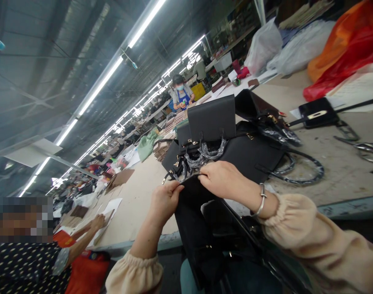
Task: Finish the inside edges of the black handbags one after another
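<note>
A black handbag (194, 228) hangs over my lap at the table's front edge, its dark inside partly showing. My left hand (165, 200) pinches one end of its upper edge between thumb and fingers. Close by on the right, my right hand (220, 177) grips the same edge, knuckles up. Just beyond my hands, several black handbags are piled on the table, one standing bag (212, 118) among them. Clear plastic wrap covers their handles (215, 151). The lower part of the bag I hold is lost in shadow.
Scissors (368, 148) and a black strap piece (318, 112) lie at right on the worktable (333, 179). Red and orange plastic bags (351, 53) sit behind them. A co-worker in a dotted top (27, 265) works at left; another person (183, 96) stands farther back.
</note>
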`<control>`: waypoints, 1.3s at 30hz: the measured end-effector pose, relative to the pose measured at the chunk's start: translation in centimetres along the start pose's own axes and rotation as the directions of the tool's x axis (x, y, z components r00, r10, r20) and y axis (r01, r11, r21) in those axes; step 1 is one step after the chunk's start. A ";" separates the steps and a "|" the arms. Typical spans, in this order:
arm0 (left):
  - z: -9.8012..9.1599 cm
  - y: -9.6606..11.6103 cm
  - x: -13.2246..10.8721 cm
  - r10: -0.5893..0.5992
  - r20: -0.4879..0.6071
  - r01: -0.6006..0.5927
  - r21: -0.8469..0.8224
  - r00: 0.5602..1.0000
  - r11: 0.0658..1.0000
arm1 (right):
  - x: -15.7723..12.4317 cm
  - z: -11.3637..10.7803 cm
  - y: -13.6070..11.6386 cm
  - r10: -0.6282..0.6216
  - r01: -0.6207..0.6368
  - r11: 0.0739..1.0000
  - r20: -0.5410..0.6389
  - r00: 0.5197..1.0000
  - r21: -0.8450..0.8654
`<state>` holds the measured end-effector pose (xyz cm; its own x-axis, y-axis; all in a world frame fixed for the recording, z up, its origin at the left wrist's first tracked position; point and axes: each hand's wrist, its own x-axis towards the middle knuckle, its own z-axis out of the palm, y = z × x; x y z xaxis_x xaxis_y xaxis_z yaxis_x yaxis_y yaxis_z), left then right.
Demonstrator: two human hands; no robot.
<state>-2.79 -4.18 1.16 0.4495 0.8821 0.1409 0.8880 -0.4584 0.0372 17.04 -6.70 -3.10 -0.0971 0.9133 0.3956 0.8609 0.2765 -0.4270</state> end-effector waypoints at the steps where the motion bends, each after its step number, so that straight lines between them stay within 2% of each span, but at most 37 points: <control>1: 0.0 0.0 0.0 0.006 -0.007 -0.006 0.006 1.000 1.000 | 0.0 0.0 0.0 0.002 -0.002 1.000 0.000 1.000 -0.001; 4: -0.3 0.0 0.0 0.013 0.008 -0.013 -0.004 1.000 1.000 | 0.0 -0.2 -0.1 0.005 -0.005 1.000 0.007 1.000 -0.004; 9: -0.5 0.5 0.1 0.082 0.040 -0.076 -0.131 0.996 0.988 | 0.0 -0.3 -0.3 0.007 -0.007 1.000 0.028 1.000 0.003; 13: -0.1 1.2 0.5 0.098 0.024 -0.097 -0.041 0.995 0.994 | -0.1 0.0 -0.4 -0.023 0.023 0.999 0.007 1.000 0.025; 18: 0.5 1.8 0.9 0.092 -0.047 -0.087 0.097 0.995 0.991 | 0.1 0.0 -0.1 -0.006 0.006 1.000 0.008 1.000 0.013; 22: 0.6 1.7 0.8 0.085 -0.056 -0.082 0.054 0.995 0.995 | 0.1 -0.3 0.0 -0.007 0.007 1.000 0.019 1.000 0.014; 28: 0.1 0.6 -0.2 0.083 0.010 -0.082 -0.086 0.996 0.993 | 0.0 -0.5 -0.1 0.010 -0.011 0.999 0.043 0.999 0.030; 36: 0.3 0.5 -1.0 0.056 -0.063 -0.055 0.006 0.996 0.998 | 0.0 -0.4 -0.1 0.001 -0.002 1.000 0.053 0.999 0.021; 39: 0.2 0.8 -0.8 0.041 -0.056 -0.042 -0.031 0.998 0.999 | 0.0 -0.5 0.0 -0.002 0.001 1.000 0.055 0.998 0.021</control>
<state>-2.39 -5.24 0.88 0.4790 0.8553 0.1977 0.8646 -0.4986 0.0620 17.25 -6.90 -2.71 -0.1265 0.9277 0.3512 0.8504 0.2837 -0.4431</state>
